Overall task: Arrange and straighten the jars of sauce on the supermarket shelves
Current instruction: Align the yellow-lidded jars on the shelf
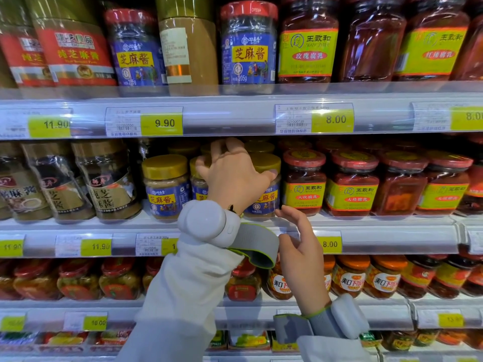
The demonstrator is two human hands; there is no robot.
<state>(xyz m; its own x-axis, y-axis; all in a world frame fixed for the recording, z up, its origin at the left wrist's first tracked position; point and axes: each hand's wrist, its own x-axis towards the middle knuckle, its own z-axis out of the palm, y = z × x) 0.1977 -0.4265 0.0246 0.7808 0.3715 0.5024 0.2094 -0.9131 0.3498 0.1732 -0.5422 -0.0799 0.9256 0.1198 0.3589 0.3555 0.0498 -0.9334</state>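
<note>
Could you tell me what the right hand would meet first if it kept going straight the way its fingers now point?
Probably the yellow-lidded jar at the shelf front. The right hand, open, points up and slightly left, its fingertips just below the jar's base, near the shelf edge. Depth is unclear, so it might catch that edge first.

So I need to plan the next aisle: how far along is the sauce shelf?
Done: the red-lidded jars right of the hands stand upright, labels forward. In hand: the left hand grips a yellow-lidded sesame paste jar on the middle shelf, while the right hand hovers open below it. Left: a tan jar on the top shelf faces sideways, and the dark-labelled jars at middle left lean.
</note>
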